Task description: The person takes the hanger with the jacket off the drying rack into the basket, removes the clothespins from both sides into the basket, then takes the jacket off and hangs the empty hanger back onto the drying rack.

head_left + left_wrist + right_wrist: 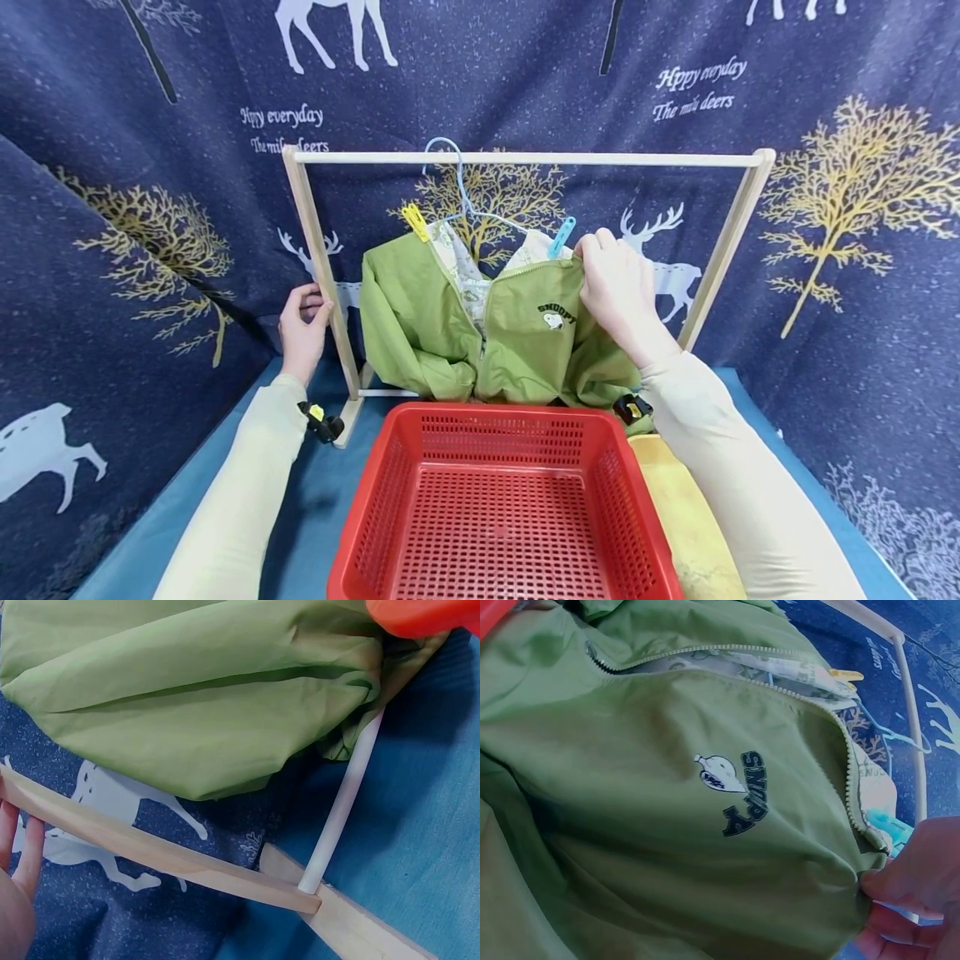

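Observation:
A small green jacket (pixel 465 321) with a Snoopy logo (pixel 556 317) hangs from a light blue hanger (pixel 457 187) on a wooden rack (pixel 525 158). A yellow peg (pixel 414 221) and a blue peg (pixel 561 237) clip its shoulders. My left hand (pixel 302 325) grips the rack's left post (pixel 322 275); its fingers (pixel 22 851) curl behind the post (pixel 150 851). My right hand (pixel 617 283) pinches the jacket's shoulder beside the blue peg, and the right wrist view shows its fingers (pixel 911 889) holding the green fabric (pixel 667 810).
A red plastic basket (pixel 502 500) sits in front of the rack on the blue table (pixel 315 500). A yellow cloth (pixel 686 517) lies to its right under my forearm. A dark blue deer-print curtain (pixel 112 208) hangs behind and to both sides.

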The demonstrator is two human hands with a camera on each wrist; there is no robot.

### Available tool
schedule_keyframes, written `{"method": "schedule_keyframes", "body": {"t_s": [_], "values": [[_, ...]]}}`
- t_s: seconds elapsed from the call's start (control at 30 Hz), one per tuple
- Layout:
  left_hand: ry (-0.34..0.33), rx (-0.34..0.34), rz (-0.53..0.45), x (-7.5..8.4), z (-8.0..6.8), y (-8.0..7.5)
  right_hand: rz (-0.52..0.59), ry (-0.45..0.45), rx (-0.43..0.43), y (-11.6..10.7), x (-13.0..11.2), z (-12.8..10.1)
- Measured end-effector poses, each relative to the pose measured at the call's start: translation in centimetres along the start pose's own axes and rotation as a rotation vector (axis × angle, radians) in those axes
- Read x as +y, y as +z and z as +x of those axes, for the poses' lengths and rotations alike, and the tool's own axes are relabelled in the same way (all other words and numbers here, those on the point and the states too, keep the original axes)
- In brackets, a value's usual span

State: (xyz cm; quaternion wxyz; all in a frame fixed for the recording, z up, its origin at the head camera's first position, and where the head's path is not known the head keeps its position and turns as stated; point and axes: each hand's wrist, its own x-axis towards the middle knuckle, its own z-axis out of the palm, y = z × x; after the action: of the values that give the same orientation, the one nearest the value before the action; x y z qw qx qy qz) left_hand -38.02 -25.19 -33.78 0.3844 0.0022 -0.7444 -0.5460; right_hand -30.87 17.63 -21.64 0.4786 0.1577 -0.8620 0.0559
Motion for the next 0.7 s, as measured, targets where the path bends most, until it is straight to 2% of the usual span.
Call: {"method": "schedule_keyframes", "body": {"t_s": [0.43,0.7], "values": [[-0.023,-0.014,-0.007,0.2,-0.2,0.0,-0.016,0.007,0.021,0.1,0.6,0.6],[-0.008,-0.01,-0.011,0.0,0.0,0.0,-0.037,0.006,0.043,-0.2,0.8,1.1]]}}
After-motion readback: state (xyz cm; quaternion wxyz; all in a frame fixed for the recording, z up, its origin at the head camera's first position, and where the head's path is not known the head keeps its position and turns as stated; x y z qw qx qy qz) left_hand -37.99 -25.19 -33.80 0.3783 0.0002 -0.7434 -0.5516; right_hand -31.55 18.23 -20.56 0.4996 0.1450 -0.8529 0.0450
